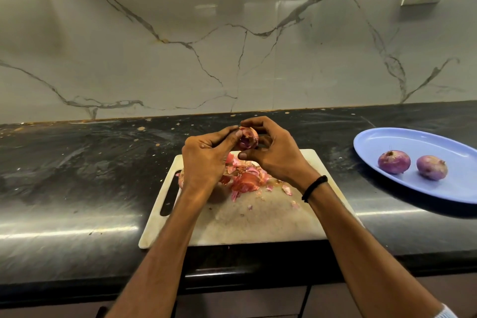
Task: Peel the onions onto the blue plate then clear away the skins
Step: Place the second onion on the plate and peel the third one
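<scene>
Onion [248, 138]: centre frame, above the board, half-peeled, papery pink skin over glossy purple.
Left hand [206, 160]: fingertips pinching the onion's skin.
Right hand [273, 155]: curled round the onion.
Skins [245, 175]: flaky pink heap on scuffed pale cutting board [258, 222].
Blue plate [413, 142]: right edge, smooth oval, bearing two peeled onions [394, 162].

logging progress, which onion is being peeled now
The onion held between left hand and right hand above the cutting board, skin partly on; the two onions on the blue plate lie bare.
</scene>
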Demonstrator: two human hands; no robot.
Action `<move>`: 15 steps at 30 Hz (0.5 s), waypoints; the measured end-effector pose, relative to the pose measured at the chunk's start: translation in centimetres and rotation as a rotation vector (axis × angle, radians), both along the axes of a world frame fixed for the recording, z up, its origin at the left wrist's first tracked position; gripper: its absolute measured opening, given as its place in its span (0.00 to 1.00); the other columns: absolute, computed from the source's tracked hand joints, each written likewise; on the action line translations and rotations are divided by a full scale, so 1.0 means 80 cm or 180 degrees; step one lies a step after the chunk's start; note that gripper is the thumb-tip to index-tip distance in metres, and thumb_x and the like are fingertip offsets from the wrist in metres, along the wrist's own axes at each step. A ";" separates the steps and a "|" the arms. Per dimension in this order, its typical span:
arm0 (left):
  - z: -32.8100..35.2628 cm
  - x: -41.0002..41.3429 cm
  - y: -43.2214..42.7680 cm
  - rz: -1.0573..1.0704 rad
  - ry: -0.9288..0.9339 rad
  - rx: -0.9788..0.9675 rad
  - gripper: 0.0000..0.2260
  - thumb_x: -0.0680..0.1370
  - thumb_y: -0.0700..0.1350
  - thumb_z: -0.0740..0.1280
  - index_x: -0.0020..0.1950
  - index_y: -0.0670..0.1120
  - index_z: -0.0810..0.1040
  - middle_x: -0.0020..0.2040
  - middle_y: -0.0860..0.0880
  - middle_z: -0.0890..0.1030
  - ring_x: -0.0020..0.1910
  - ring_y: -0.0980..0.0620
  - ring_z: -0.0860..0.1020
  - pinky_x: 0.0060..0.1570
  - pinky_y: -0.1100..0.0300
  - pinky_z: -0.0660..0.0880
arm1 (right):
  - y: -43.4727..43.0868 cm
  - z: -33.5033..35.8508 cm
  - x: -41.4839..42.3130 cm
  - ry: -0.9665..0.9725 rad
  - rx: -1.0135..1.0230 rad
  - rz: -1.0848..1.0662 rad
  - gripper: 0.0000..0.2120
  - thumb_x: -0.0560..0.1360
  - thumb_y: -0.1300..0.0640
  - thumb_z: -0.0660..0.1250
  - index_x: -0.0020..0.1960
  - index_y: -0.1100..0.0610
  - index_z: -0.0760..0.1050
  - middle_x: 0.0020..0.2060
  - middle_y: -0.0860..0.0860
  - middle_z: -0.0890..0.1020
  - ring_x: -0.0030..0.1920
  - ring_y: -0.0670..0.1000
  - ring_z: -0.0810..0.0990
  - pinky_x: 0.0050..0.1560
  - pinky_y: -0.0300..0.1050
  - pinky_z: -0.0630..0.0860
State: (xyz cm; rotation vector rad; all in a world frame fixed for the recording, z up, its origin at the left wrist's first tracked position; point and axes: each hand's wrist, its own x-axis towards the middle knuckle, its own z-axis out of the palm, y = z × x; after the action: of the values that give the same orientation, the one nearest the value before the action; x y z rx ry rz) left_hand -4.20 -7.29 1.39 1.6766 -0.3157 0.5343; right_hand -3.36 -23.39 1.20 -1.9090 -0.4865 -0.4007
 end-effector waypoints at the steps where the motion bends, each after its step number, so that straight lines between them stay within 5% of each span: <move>1: 0.000 0.000 -0.001 0.0053 -0.0047 0.0012 0.12 0.74 0.45 0.74 0.56 0.45 0.84 0.49 0.50 0.86 0.48 0.57 0.85 0.51 0.57 0.82 | 0.001 -0.001 0.000 -0.0012 0.0001 -0.0031 0.29 0.68 0.60 0.79 0.65 0.52 0.72 0.56 0.43 0.79 0.58 0.47 0.80 0.58 0.39 0.79; 10: -0.002 -0.001 -0.002 0.0427 -0.0339 0.0295 0.05 0.79 0.42 0.70 0.52 0.51 0.82 0.41 0.55 0.84 0.40 0.60 0.83 0.41 0.69 0.79 | 0.003 0.000 -0.001 0.0060 0.0129 0.0029 0.29 0.68 0.63 0.78 0.67 0.54 0.73 0.60 0.49 0.79 0.60 0.50 0.80 0.60 0.44 0.79; 15: -0.003 0.004 -0.001 0.0489 -0.0150 0.0169 0.08 0.77 0.42 0.72 0.56 0.46 0.84 0.45 0.53 0.85 0.43 0.60 0.84 0.45 0.65 0.81 | 0.002 0.004 -0.002 0.0206 0.0533 0.0125 0.30 0.67 0.66 0.78 0.66 0.57 0.74 0.57 0.47 0.79 0.57 0.48 0.82 0.55 0.41 0.80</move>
State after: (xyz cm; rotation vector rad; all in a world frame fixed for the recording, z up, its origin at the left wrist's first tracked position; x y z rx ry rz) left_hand -3.91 -7.37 1.17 1.7507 -0.2381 0.6857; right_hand -3.55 -23.26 1.55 -1.7424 -0.4333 -0.3424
